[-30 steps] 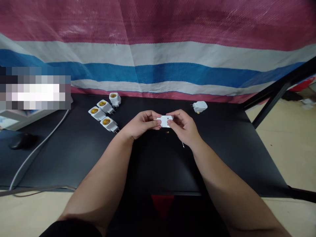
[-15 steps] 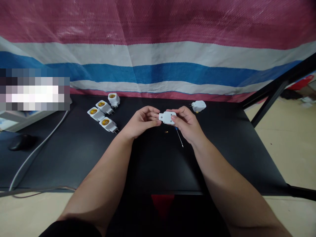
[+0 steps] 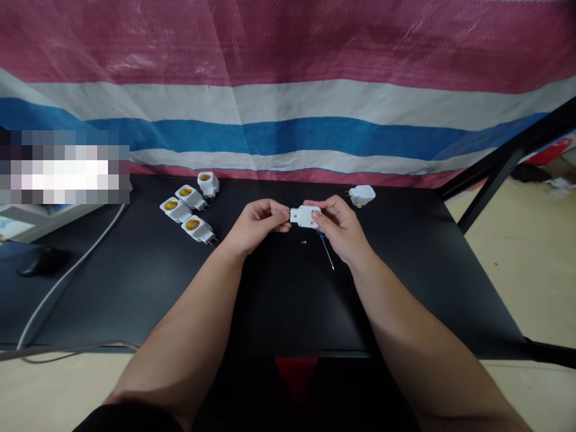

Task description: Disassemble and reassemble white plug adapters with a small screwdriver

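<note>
A white plug-in bulb socket [image 3: 306, 216] is held above the table, its back with small screws facing up. My right hand [image 3: 338, 223] is closed on its right end, thumb on top. My left hand [image 3: 266, 223] is closed with fingertips at the metal plug pins on the other end. A screwdriver [image 3: 327, 253] with a blue part near its handle end shows below my right hand; that hand hides the handle, and I cannot tell whether the screwdriver is gripped. Close by on the table lies a tiny brass-coloured piece [image 3: 303, 242].
Several similar bulb sockets [image 3: 198, 228] with brass-coloured interiors stand at the left. Another white socket [image 3: 362, 195] lies back right. A black mouse [image 3: 42, 261] and a grey cable [image 3: 74, 273] are far left. A black metal frame [image 3: 499, 162] rises at the right edge.
My left fingers have closed in around the plug pins, covering more of them. The socket stays in my right hand. The camera view has shifted slightly.
</note>
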